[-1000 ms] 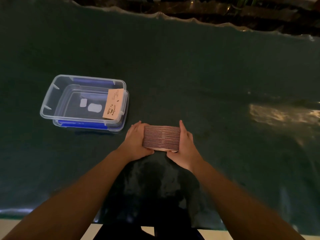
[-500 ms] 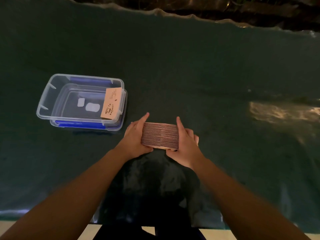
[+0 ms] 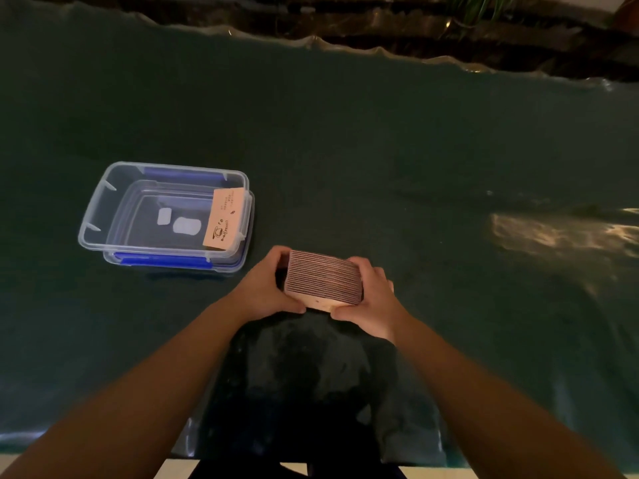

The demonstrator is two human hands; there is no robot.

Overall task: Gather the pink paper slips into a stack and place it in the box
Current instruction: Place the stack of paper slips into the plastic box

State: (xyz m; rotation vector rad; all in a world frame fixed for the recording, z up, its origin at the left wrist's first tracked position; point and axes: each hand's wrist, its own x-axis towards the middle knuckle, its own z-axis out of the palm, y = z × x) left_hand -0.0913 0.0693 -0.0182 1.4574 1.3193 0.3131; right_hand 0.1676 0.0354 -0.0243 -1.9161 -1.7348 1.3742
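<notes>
A thick stack of pink paper slips (image 3: 323, 281) is held between both hands just above the dark green table cover, edges up toward me. My left hand (image 3: 264, 288) grips its left end and my right hand (image 3: 371, 299) wraps its right end. The clear plastic box (image 3: 93, 223) with blue clips stands to the left and a little farther away, open on top. One pink slip with a coffee print (image 3: 223, 219) leans against the box's right inner wall.
The dark green cover (image 3: 380, 150) spreads over the whole table, with a wavy far edge. A bright reflection (image 3: 553, 236) lies on it at the right. The near table edge runs along the bottom of the view.
The hands closed tighter around the stack and tilted its near face up; fingers that pointed forward now curl over the ends. The stack stays in about the same spot.
</notes>
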